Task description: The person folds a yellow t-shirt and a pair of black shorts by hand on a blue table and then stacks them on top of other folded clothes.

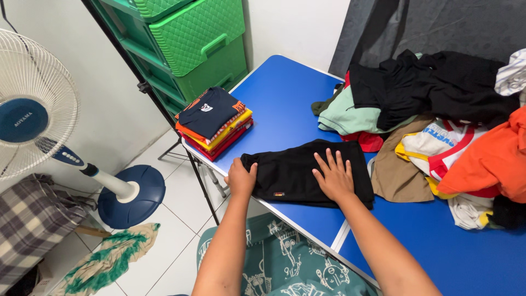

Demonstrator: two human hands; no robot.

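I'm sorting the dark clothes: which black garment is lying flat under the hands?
The black garment at the table's near edge: left hand grips its end, right hand presses it flat. The other black clothes lie crumpled on the pile.

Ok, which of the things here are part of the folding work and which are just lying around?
In the work: black garment under the left hand and right hand; folded stack; unfolded clothes pile; blue table.

Lying about: standing fan; green drawers; checked cloth; floor rag.

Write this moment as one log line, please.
left hand: grips edge of black garment | right hand: flat on it | blue table | folded stack left
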